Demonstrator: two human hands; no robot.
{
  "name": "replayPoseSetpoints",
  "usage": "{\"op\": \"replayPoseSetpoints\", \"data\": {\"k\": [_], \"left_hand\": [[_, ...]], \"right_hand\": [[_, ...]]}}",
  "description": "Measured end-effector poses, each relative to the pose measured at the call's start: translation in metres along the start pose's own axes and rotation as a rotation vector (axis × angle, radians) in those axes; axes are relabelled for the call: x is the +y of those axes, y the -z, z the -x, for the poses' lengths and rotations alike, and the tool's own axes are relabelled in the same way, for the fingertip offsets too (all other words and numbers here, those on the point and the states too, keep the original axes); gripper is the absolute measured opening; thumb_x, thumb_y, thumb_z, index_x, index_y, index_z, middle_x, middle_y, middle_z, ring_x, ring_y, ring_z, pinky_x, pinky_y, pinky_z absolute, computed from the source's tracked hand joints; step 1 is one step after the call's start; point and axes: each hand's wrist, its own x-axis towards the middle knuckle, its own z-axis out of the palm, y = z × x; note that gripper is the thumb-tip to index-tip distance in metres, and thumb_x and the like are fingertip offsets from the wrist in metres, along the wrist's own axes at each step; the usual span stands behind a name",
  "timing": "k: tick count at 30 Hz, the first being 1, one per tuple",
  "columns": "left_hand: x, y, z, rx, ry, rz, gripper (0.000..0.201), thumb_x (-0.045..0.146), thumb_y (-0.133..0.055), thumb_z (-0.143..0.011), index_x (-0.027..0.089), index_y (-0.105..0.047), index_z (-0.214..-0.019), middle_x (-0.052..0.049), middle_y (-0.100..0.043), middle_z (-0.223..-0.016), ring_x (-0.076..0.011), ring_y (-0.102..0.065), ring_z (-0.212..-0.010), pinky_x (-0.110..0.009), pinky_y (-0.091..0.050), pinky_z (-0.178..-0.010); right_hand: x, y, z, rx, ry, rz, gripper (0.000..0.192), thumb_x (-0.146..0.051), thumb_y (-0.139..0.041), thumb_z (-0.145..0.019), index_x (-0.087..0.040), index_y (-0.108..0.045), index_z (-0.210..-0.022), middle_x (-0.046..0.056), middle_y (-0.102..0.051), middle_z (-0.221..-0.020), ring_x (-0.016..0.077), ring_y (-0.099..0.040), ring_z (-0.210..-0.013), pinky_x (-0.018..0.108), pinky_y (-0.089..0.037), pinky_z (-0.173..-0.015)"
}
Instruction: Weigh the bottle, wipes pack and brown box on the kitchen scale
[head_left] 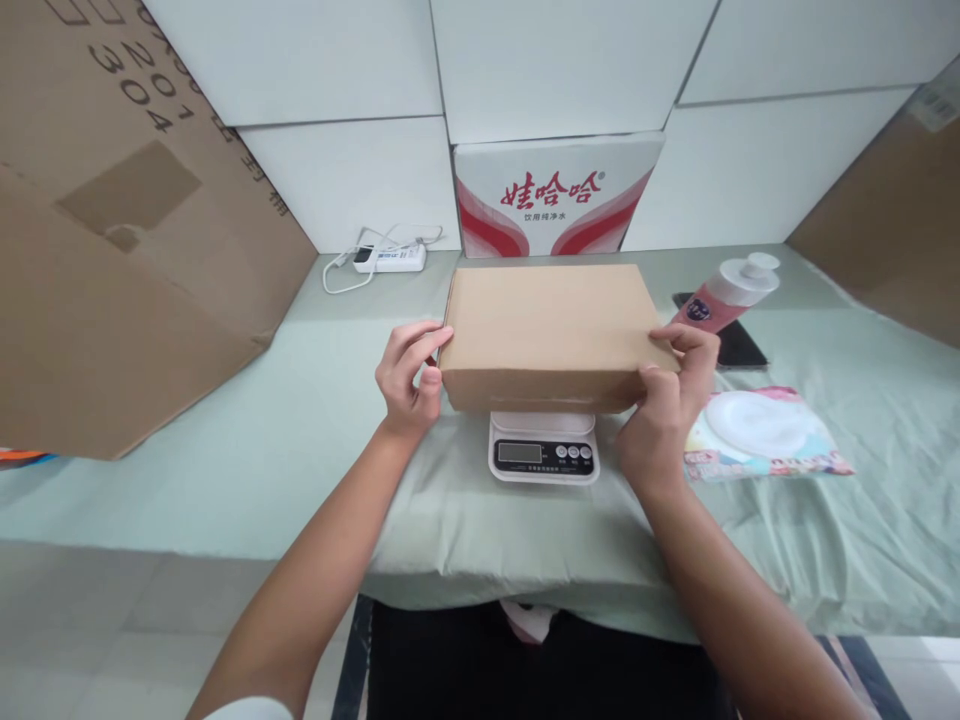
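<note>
A closed brown cardboard box [546, 330] sits on a small white digital scale [544, 452] in the middle of the table. My left hand [409, 378] grips the box's near left corner, thumb on the front face. My right hand [667, 395] grips the near right corner the same way. The scale's display and buttons show below the box's front edge; the weighing plate is hidden under the box.
A pale green cloth [262, 450] covers the table. A pink bottle [726, 295] lies on a dark phone [742, 345] at right, above a flat packet [765, 432]. A red-and-white carton [555, 195], white power strip [390, 258] and large cardboard sheets [112, 250] line the back and sides.
</note>
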Motion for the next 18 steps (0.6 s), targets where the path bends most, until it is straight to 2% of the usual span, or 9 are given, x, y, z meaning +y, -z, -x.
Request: {"op": "replayPoseSetpoints", "data": {"k": [3, 5, 11, 15, 18], "left_hand": [[0.0, -0.002, -0.004, 0.033, -0.12, 0.015, 0.052, 0.057, -0.041, -0.11, 0.023, -0.079, -0.119, -0.012, -0.075, -0.112, -0.0233, -0.071, -0.099, -0.033, -0.055, -0.071], [0.0, -0.002, -0.005, 0.041, -0.152, 0.026, 0.049, 0.052, -0.042, -0.11, 0.022, -0.079, -0.12, -0.012, -0.076, -0.112, -0.0226, -0.071, -0.099, -0.032, -0.054, -0.07], [0.001, -0.002, -0.004, 0.02, -0.109, -0.021, 0.057, 0.06, -0.038, -0.11, 0.022, -0.079, -0.117, -0.013, -0.075, -0.109, -0.0234, -0.07, -0.099, -0.034, -0.056, -0.07], [0.0, -0.002, -0.003, 0.026, -0.147, 0.029, 0.048, 0.052, -0.042, -0.111, 0.023, -0.079, -0.122, -0.012, -0.075, -0.113, -0.0225, -0.071, -0.099, -0.033, -0.055, -0.071], [-0.006, 0.001, -0.003, 0.033, -0.1, 0.035, 0.053, 0.058, -0.042, -0.109, 0.023, -0.078, -0.125, -0.011, -0.073, -0.113, -0.0202, -0.07, -0.09, -0.031, -0.053, -0.065]], "right_hand": [[0.004, 0.0, -0.001, 0.007, -0.01, -0.015, 0.028, -0.031, -0.049, -0.081, -0.026, -0.056, -0.108, 0.005, -0.056, -0.115, 0.0253, -0.054, -0.11, 0.046, -0.046, -0.1], [0.007, 0.0, -0.002, 0.008, -0.01, -0.03, 0.028, -0.031, -0.049, -0.081, -0.026, -0.056, -0.107, 0.005, -0.055, -0.113, 0.0249, -0.054, -0.109, 0.045, -0.044, -0.099], [0.011, 0.002, -0.003, 0.028, 0.03, -0.036, 0.026, -0.029, -0.05, -0.079, -0.026, -0.057, -0.104, 0.004, -0.052, -0.109, 0.0251, -0.051, -0.106, 0.045, -0.041, -0.099], [0.013, 0.002, -0.001, 0.018, 0.052, -0.009, 0.025, -0.029, -0.051, -0.081, -0.026, -0.056, -0.105, 0.005, -0.052, -0.111, 0.0259, -0.053, -0.11, 0.048, -0.042, -0.104], [0.015, 0.0, -0.001, 0.044, 0.074, -0.036, 0.027, -0.033, -0.05, -0.085, -0.026, -0.056, -0.11, 0.006, -0.054, -0.114, 0.0272, -0.056, -0.113, 0.051, -0.046, -0.104]]}}
